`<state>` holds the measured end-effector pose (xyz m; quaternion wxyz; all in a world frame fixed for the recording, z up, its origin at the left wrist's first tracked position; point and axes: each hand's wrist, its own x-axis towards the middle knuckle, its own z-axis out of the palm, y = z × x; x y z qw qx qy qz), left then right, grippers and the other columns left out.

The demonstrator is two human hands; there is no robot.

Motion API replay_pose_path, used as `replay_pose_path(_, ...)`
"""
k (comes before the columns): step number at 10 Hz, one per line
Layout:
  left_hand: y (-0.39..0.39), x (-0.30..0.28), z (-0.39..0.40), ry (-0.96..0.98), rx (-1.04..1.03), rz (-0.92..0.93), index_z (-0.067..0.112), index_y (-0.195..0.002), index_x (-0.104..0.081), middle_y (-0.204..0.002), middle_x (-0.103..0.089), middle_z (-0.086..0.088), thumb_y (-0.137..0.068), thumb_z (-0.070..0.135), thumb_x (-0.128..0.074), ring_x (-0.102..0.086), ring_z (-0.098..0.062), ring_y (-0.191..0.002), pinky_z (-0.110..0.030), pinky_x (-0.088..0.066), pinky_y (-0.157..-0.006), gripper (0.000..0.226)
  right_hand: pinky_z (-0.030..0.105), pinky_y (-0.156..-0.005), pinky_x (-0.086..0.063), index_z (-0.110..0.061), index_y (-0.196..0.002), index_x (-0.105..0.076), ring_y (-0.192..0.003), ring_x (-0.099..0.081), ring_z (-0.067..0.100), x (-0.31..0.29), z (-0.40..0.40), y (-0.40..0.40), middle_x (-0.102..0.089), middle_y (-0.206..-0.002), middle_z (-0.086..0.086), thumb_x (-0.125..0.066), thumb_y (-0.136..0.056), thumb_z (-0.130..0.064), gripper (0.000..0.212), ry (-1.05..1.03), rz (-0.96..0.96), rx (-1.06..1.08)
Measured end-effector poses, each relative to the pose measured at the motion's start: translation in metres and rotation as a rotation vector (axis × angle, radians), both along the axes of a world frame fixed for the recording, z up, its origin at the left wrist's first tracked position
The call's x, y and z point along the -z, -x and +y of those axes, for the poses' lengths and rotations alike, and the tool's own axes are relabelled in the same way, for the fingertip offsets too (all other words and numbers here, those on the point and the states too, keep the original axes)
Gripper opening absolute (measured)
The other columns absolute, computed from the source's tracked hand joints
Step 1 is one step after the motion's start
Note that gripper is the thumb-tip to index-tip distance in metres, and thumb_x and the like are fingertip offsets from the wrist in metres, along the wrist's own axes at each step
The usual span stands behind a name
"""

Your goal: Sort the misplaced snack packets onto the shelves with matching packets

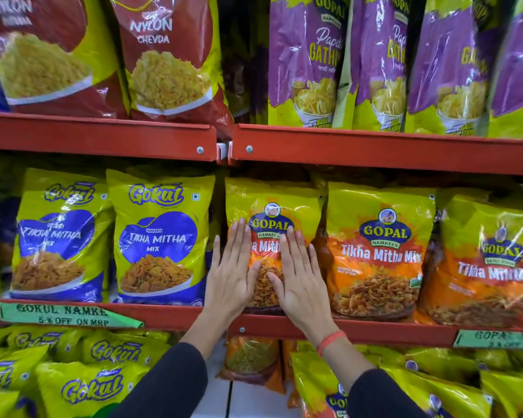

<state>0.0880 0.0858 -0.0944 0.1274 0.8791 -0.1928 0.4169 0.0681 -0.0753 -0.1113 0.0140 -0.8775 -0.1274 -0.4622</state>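
Pressing flat: both hands lie open-palmed on the front of one Gopal Tikha Mitha Mix packet (272, 224), fingers spread, nothing gripped. Left hand (231, 276) covers the packet's left edge, right hand (296, 276) its middle-right; thumbs nearly meet over the printed snack picture. Hands are side by side, slightly apart.

That packet stands upright on the middle shelf (375, 328), first in the Gopal row, with matching Gopal packets (381, 251) just to its right. To its left sit the Gokul Tikha Mitha Mix packets (159, 242), so it marks the brand boundary. Judging by the labels, it's in the right group; this placement looks basically done, only squaring up left.

Still open, I'd guess: below that packet, an orange packet (251, 362) stands alone in a gap between Gokul and Gopal piles. Can't read its label, so can't say if it's misplaced. Nothing else obviously out of place in view.

Surface: red metal shop shelving, lipped front edges, two sections butting above the packet. Green handwritten price tag (64, 315) down-left of it. Upper shelf: Nylon Chevda packets (166, 58) up-left, purple Gathiya packets (311, 61) up-right. Glossy film, slippery, slumps easily.
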Motion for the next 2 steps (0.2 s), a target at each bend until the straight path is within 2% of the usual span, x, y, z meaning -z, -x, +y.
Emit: replay_pose_path(2,0.02,-0.01,0.007,-0.008,-0.046,-0.069,0.007,-0.152,-0.007,-0.162,-0.007,-0.01,-0.099,0.049,-0.017,-0.008,-0.02,-0.151,-0.039,-0.001,-0.123,0.069,0.051,-0.12,-0.027,-0.009,-0.157,-0.017,-0.155,-0.013,0.024,-0.018,0.0,0.028,-0.014,-0.167,0.012,-0.027,-0.103,-0.052,0.07,0.034,-0.011,0.016)
